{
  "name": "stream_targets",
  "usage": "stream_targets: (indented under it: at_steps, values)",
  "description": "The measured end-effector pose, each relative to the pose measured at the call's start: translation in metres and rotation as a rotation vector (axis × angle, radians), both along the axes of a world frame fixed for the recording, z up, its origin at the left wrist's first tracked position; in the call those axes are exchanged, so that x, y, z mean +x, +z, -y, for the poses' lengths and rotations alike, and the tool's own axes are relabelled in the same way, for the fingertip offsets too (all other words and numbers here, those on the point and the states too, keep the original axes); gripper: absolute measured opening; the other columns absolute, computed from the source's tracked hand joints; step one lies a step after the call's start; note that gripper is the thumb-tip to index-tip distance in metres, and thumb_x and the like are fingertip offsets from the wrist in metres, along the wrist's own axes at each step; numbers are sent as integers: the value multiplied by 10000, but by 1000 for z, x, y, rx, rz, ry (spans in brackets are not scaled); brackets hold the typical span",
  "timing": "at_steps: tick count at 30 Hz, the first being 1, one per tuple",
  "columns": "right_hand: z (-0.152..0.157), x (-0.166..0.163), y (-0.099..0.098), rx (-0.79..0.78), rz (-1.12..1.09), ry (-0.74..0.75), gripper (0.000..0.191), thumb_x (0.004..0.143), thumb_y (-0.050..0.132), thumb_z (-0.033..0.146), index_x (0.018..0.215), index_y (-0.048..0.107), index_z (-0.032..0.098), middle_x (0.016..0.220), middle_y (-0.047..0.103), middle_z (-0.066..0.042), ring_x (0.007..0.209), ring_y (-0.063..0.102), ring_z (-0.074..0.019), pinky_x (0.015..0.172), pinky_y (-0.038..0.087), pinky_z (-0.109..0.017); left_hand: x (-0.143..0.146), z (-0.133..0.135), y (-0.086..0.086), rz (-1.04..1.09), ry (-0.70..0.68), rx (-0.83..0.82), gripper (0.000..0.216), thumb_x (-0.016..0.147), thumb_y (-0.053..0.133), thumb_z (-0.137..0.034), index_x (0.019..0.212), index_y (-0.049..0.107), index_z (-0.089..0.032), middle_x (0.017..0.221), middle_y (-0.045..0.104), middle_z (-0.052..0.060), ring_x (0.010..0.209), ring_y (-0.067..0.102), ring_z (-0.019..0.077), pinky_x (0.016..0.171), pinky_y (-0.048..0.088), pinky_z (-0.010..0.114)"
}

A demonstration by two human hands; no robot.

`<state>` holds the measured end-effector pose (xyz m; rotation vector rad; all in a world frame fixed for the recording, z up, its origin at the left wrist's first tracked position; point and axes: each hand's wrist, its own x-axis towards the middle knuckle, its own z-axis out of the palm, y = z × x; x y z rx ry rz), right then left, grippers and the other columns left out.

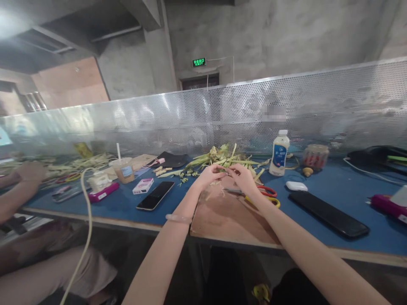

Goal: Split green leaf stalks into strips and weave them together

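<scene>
My left hand (210, 176) and my right hand (242, 177) meet above a brown board (219, 216), fingers bent and pinched close together. Between the fingertips is a thin green plant strip (226, 171), partly hidden, its ends unclear. Just behind my hands lies a loose pile of green and yellowish plant stalks and leaves (219, 156). Thin pale shreds lie on the board below. Scissors with red handles (269, 191) and a yellow-handled pair (273, 202) lie by my right wrist, partly covered by my forearm.
Right of my hands stand a bottle (280, 154) and a jar (315, 156); a white earphone case (296, 186) and a black phone-like slab (329, 214) lie nearer. On the left are a phone (155, 195), a small box (143, 186) and a drink cup (123, 170). Another person's arm (22, 186) reaches in.
</scene>
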<state>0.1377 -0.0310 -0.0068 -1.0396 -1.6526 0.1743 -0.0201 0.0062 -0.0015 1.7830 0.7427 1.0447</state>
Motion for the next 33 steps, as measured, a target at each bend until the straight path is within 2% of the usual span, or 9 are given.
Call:
stream_targets:
  at_steps: [6,10,14,19,22,27,30,33]
  values:
    - [-2,0,-2,-6,-84,38,220,752,517,378,713,611,182,709,600,-33,585,516,-143,536,403,-256,4,6,6,-53,55,123,345,614,673,-343,854,586,-111,675,575,11,610,505,92,611,400,225]
    - [-2,1,-2,61,-70,23,208,751,525,352,709,630,178,719,580,-36,586,507,-135,553,403,-256,6,10,7,-72,42,160,328,617,669,-316,854,590,-105,691,573,12,612,500,87,614,397,220]
    - [-4,0,-4,137,-53,-7,217,758,519,344,712,649,177,722,573,-41,572,498,-129,565,406,-258,8,10,7,-67,16,157,334,612,670,-297,872,591,-103,746,585,25,646,514,93,615,397,216]
    - [-5,0,-6,156,-41,-51,234,765,497,338,701,658,181,703,592,-44,598,525,-142,615,427,-270,7,9,5,-69,-36,113,349,606,671,-289,894,591,-109,706,585,19,619,515,95,590,391,215]
    - [-3,-1,-4,71,-71,-28,229,762,494,362,728,640,188,713,618,-44,607,550,-155,604,439,-278,6,7,3,-65,-33,94,334,604,673,-295,874,594,-117,693,589,13,603,514,92,587,396,218]
    - [2,-3,-1,-246,-202,76,300,807,386,459,818,538,201,652,577,-25,464,537,-141,402,401,-246,4,2,0,-72,76,55,349,598,684,-300,886,599,-124,700,606,21,615,525,100,596,417,230]
    - [1,-4,-4,-232,-187,105,276,796,407,465,810,483,200,685,560,-15,460,507,-116,414,395,-238,2,0,1,-50,72,45,340,631,656,-307,914,601,-126,746,620,39,666,553,123,610,428,240]
    - [-2,-5,-6,-149,-161,125,277,766,460,474,741,456,198,656,547,1,532,497,-114,487,402,-237,2,-1,3,20,-21,-14,294,721,558,-334,927,595,-128,791,627,59,708,574,147,632,440,266]
